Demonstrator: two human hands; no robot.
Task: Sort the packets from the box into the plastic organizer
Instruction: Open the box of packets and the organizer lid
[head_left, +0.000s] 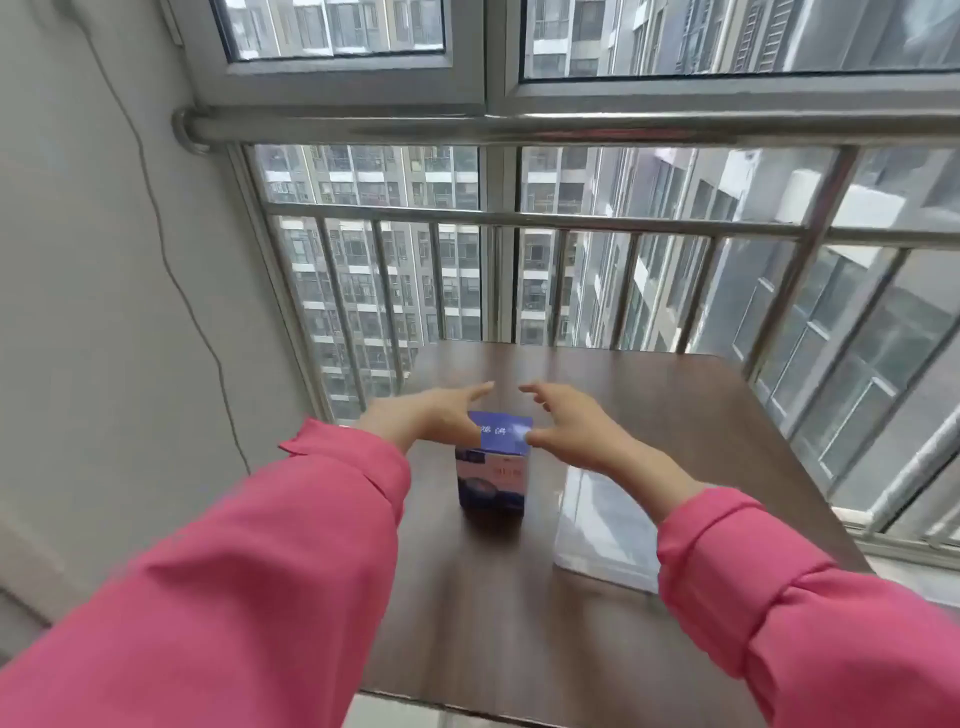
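A small blue and white box (493, 470) stands upright on the dark wooden table (467, 597), its blue top flap facing up. My left hand (431, 413) reaches over the box's left top edge with straight fingers pointing forward. My right hand (571, 421) hovers at the box's right top edge, fingers spread and loosely extended, thumb near the flap. Neither hand grips anything. A clear plastic organizer (602, 525) lies flat on the table just right of the box. No packets show outside the box.
A steel railing (519, 223) and window glass (374, 291) stand right behind the table's far edge. A grey wall (93, 312) with a thin hanging cable runs along the left. Pink sleeves cover both forearms.
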